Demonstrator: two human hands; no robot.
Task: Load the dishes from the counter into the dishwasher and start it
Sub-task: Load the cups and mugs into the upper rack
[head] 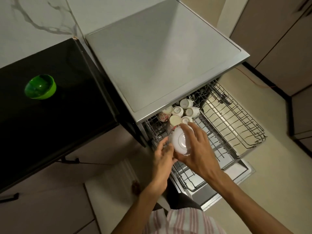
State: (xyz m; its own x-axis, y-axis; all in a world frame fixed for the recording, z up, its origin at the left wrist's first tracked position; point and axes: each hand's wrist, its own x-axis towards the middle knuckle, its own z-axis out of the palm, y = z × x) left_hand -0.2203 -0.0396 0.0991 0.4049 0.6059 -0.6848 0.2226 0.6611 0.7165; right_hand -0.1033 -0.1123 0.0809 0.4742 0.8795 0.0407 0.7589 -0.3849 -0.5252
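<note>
At the centre of the frame, over the pulled-out rack (236, 132), the right hand (197, 149) grips an upturned white bowl (180, 141) while the left hand's (162, 154) relaxed fingers steady it, and a careless drop could knock the crowded cups (179, 112).

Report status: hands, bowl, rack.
Right hand grips white bowl, upside down over upper rack. Left hand steadies its edge. Cups crowd rack's back left. Green bowl waits on counter.
</note>
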